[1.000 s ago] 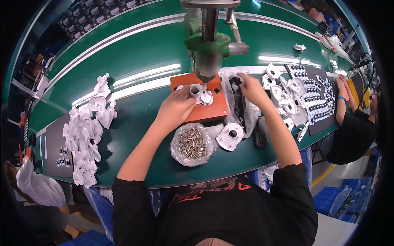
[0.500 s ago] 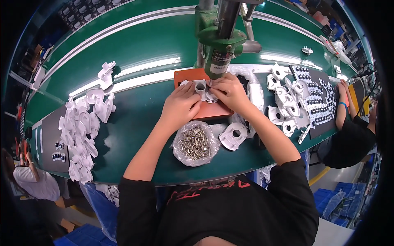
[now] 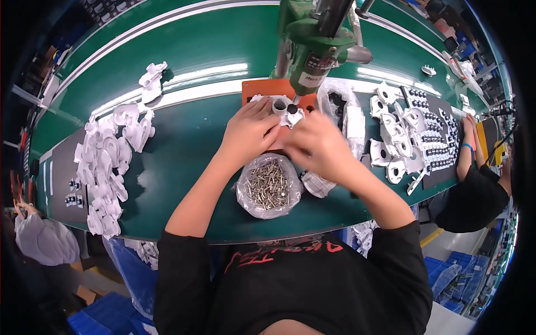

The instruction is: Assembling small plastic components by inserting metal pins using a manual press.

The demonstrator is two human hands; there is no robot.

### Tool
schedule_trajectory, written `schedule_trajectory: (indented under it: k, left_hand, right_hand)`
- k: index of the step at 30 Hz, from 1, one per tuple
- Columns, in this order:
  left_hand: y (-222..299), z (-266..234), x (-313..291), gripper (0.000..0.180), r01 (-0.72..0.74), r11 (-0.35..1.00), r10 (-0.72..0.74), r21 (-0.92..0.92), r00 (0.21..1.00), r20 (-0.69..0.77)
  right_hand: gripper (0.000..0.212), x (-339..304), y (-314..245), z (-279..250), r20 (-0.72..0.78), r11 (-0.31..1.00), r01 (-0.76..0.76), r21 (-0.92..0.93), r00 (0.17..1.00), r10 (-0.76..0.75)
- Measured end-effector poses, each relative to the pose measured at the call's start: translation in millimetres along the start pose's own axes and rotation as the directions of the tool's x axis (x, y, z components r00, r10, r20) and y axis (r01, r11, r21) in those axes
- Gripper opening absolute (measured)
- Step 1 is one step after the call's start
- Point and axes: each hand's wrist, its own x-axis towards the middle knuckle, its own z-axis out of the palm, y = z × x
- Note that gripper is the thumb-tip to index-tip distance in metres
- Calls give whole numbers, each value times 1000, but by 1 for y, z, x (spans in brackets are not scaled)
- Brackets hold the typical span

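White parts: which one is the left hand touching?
The white part on the orange block, below the green press; the other white parts lie off the block.

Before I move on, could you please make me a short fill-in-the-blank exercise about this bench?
1. The left hand holds a part coloured ____.
2. Beneath that part is a block coloured ____.
3. Of the person's two hands, the ____ hand looks more blurred.
4. The bag of metal screws rests on a tabletop coloured ____.
Missing words: white; orange; right; green.
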Motion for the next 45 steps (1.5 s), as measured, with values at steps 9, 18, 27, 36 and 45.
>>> schedule_trajectory:
  k: [9, 18, 27, 36, 45]
  left_hand:
    - [1, 2, 0, 15, -8, 999, 7, -32, 1000, -28]
    - [-1, 2, -2, 17, 2, 1000, -3, -11, 1000, -17]
    - [0, 4, -1, 18, -3, 1000, 2, -17, 1000, -24]
    - [0, -1, 0, 17, -25, 1000, 25, -10, 1000, -17]
    - [2, 1, 0, 17, 6, 999, -8, -36, 999, -35]
  right_hand:
    - [12, -10, -37, 26, 203, 973, 138, -183, 974, -100]
    - [9, -4, -37, 27, 280, 988, 112, -109, 957, -77]
    - [9, -1, -31, 21, 204, 971, -56, 233, 979, 7]
    - [18, -15, 27, -7, 374, 322, -666, 673, 682, 628]
    - [22, 7, 83, 37, -14, 691, -506, 516, 802, 597]
